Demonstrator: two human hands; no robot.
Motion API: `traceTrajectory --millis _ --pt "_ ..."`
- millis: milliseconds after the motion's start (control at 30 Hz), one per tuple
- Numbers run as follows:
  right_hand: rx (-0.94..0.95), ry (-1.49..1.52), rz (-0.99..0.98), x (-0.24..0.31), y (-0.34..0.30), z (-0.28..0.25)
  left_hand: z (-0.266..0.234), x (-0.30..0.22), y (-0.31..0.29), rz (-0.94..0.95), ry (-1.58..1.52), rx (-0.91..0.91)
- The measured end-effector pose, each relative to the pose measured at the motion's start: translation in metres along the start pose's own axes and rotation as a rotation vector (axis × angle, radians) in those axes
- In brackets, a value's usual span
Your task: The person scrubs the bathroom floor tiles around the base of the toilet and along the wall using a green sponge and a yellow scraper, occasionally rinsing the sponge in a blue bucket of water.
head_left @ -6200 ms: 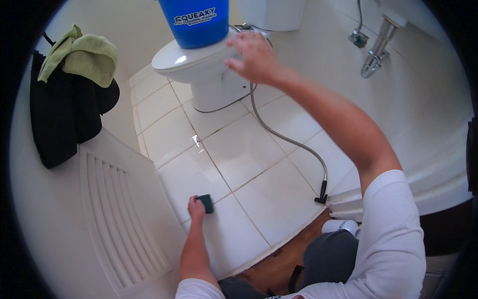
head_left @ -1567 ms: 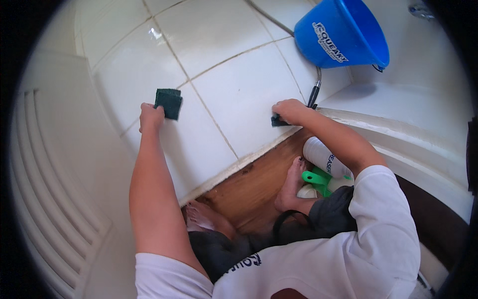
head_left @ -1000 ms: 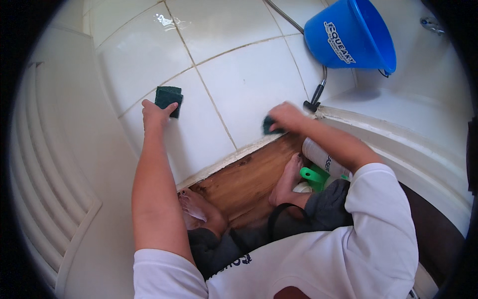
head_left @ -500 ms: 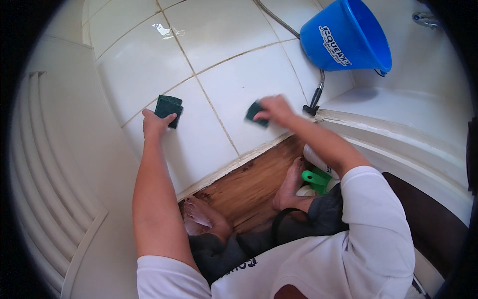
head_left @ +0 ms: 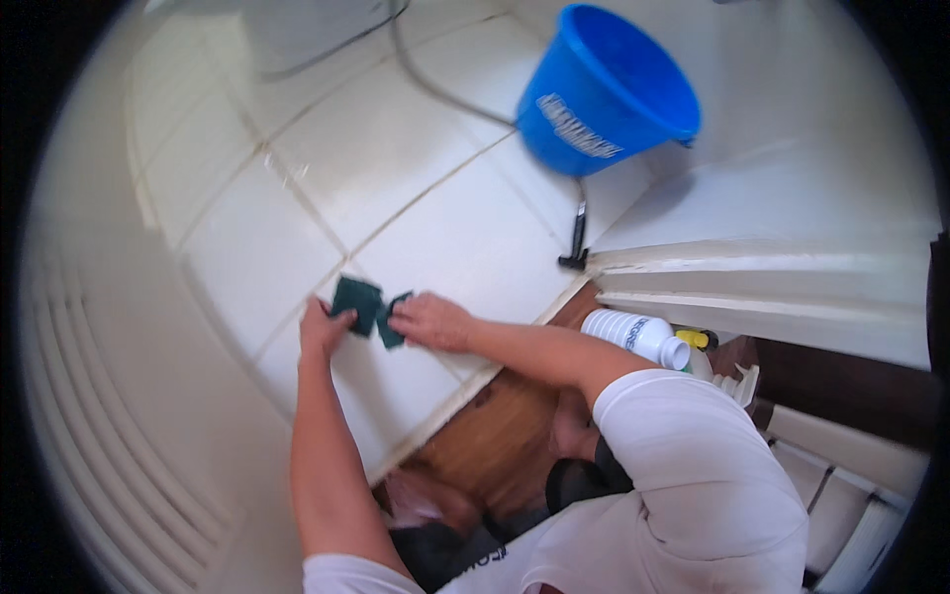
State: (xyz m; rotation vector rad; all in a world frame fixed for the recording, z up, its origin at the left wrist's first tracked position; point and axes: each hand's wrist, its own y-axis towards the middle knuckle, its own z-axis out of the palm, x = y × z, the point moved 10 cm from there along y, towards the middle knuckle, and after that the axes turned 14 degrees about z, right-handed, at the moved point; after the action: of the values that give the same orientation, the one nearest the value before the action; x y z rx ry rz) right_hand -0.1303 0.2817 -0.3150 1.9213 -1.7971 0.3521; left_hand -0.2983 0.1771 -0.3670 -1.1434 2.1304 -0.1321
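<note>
My left hand (head_left: 323,330) grips a dark green scouring pad (head_left: 358,299) by its near edge, thumb on top and fingers underneath. A second, smaller-looking green scouring pad (head_left: 387,325) is pinched in my right hand (head_left: 433,322). The two pads are side by side, their edges meeting or nearly so; I cannot tell whether they touch. Both hands are over the white floor tiles (head_left: 445,238), near the wooden sill.
A blue bucket (head_left: 604,109) stands at the upper right, with a grey hose (head_left: 435,89) beside it. Its black-handled sprayer (head_left: 577,238) lies on the tiles. White plastic bottles (head_left: 633,335) lie right of the wooden sill (head_left: 505,426). A ribbed white panel (head_left: 119,426) runs along the left.
My right hand has moved left, bringing its pad next to the one in my left hand. The view has shifted, showing more of the far floor and the bottles at right.
</note>
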Motion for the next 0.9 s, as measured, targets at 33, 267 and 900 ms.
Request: traceTrajectory --millis 33,267,900 --pt "0.024 -0.029 -0.001 -0.001 0.007 -0.006 0.01 0.01 0.007 0.04 -0.15 -0.019" --pt "-0.636 -0.21 0.25 -0.097 0.045 -0.275 0.036 -0.096 0.008 -0.067 -0.809 0.295" --pt "0.508 -0.374 0.852 -0.419 0.051 -0.252 0.088 -0.11 -0.021 0.069 0.235 0.179"
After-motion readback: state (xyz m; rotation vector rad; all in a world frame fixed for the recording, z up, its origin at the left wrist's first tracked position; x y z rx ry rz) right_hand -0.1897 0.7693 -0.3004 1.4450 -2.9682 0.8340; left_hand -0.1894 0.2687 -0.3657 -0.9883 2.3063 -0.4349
